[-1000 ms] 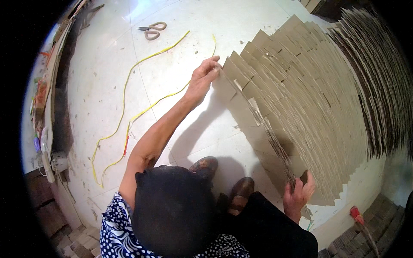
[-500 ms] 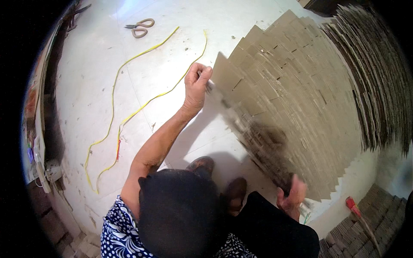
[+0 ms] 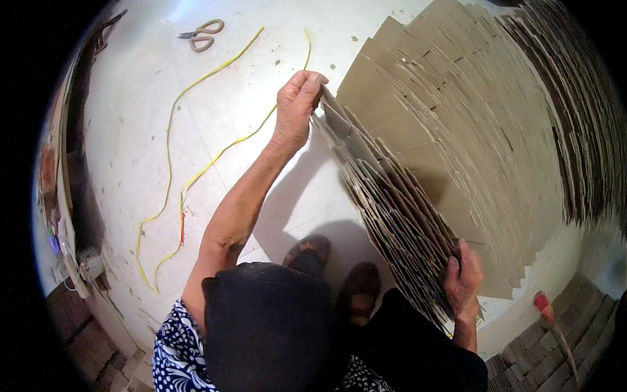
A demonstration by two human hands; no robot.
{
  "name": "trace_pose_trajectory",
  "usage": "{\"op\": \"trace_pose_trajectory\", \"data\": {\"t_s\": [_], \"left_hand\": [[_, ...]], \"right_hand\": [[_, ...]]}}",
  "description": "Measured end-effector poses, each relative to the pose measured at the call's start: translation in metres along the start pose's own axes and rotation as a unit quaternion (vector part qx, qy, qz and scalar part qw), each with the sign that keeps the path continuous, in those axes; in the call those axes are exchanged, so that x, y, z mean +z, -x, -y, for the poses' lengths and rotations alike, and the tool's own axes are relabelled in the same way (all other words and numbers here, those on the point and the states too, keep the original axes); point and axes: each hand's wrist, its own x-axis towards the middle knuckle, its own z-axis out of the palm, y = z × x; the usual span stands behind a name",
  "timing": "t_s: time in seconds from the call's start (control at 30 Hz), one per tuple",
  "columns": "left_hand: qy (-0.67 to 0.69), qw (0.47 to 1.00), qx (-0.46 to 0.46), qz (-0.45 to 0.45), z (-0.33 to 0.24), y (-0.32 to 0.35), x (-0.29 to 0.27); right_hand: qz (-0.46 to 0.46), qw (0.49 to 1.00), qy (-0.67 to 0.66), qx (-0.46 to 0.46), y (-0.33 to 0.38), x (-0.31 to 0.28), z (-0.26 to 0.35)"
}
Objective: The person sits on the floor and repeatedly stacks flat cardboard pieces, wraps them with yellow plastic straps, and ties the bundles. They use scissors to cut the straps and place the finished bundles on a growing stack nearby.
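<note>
A bundle of thin brown cardboard strips (image 3: 398,215) stands on edge between my two hands, running slantwise from upper left to lower right. At its far end my left hand (image 3: 299,108) is closed, the fingers wrapped round the strips' corner. My right hand (image 3: 464,277) presses on the near end, thumb and fingers bent against the strips; its fingertips are partly hidden. Against the bundle's right side lies a wide fanned pile of cardboard sheets (image 3: 483,124), overlapping like shingles.
Scissors with tan handles (image 3: 202,34) lie on the pale floor at far left. A long yellow cord (image 3: 171,144) loops below them. More dark-edged cardboard (image 3: 575,124) is stacked at far right. A red-ended tool (image 3: 543,307) rests at lower right, and my shoes (image 3: 359,287) are below the bundle.
The strips, smeared by motion before, now show sharply as one bundle. My right hand has moved slightly up and right and closed on the near end. The whole view has shifted a little.
</note>
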Motion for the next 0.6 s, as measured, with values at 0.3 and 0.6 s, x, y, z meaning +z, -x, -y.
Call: {"op": "trace_pose_trajectory", "data": {"t_s": [0.3, 0.6], "left_hand": [[-0.053, 0.997, 0.028, -0.058, -0.016, 0.041, -0.026], [0.008, 0.995, -0.016, -0.094, -0.012, 0.083, -0.049]], "right_hand": [[-0.059, 0.983, 0.167, 0.052, -0.017, -0.024, -0.016], [-0.018, 0.991, 0.112, -0.07, -0.011, -0.025, -0.017]]}}
